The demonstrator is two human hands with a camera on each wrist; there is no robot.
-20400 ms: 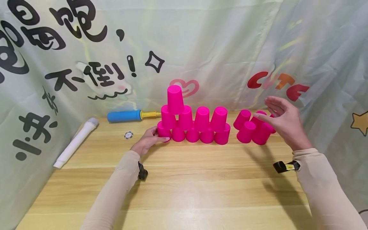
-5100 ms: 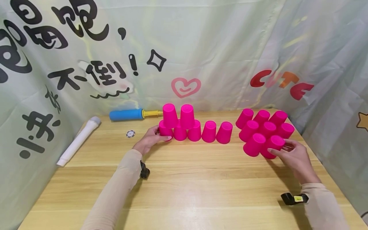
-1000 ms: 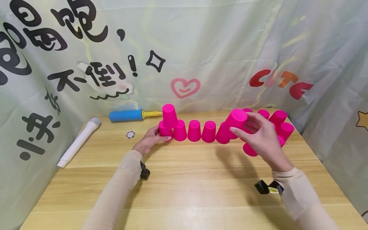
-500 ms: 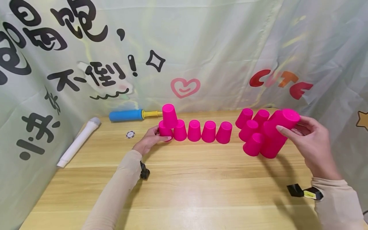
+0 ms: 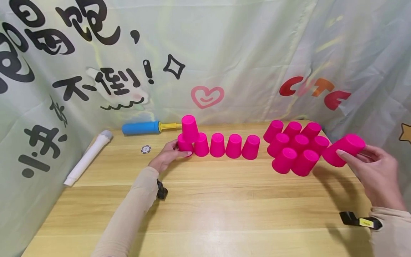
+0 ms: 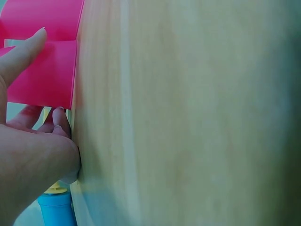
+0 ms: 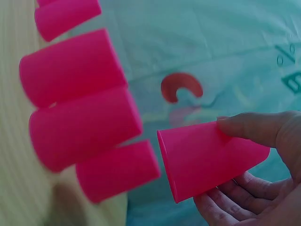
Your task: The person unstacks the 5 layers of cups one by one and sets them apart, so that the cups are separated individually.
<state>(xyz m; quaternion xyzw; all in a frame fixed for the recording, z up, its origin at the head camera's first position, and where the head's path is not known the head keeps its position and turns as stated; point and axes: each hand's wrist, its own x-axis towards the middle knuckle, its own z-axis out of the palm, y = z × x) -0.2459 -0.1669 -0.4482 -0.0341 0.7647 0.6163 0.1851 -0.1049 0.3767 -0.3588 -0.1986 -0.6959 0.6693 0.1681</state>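
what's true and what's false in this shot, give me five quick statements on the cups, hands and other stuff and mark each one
1. The right hand holds a tilted pink cup. True.
2. The left hand holds the poker chip. False: it grips the leftmost cup of the bottom row.
3. A single upper cup sits across two cups at the row's left end. True.
4. The bottom row has seven cups. False: it has five.
5. In the head view, the white microphone lies to the left of the blue pump. True.
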